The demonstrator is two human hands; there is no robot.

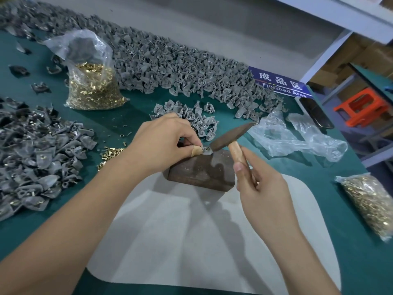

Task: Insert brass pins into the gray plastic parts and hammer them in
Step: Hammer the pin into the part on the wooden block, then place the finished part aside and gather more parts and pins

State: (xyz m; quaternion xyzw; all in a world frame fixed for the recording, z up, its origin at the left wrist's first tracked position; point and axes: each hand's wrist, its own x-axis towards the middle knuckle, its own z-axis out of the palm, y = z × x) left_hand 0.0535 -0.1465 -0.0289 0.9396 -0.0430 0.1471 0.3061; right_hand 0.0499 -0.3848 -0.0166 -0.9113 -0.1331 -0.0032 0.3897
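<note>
1. A small gray plastic part [205, 150] sits on top of a dark wooden block [202, 170], near the block's far edge.
2. The left hand [163, 141] pinches this part with curled fingers. One fingertip wears a tan bandage [196, 150].
3. The dark metal head of a hammer [230, 136] touches the part from the right side.
4. The right hand [258, 184] grips the hammer's light wooden handle [238, 153], with fingers curled around it and the thumb pointing up.
5. The block rests at the far edge of a pale gray mat [191, 241] on a green table [359, 241].
6. A few loose brass pins [110, 153] lie on the table just left of the left wrist.
7. A small bunch of gray parts [187, 116] lies just behind the left hand.
8. A long, big heap of gray parts [170, 67] runs across the back of the table.
9. A pile of darker parts [38, 154], some showing brass bits, lies at the left.
10. A clear bag of brass pins [91, 81] stands at the back left. Another bag of pins [368, 205] lies at the right edge.
11. Crumpled clear plastic [297, 139] lies to the right of the hammer.
12. A blue sign [280, 84] shows "成品区" in white. Under it are English words, partly covered, ending in "Area".
13. An orange stool [361, 107] stands on the floor past the table.
</note>
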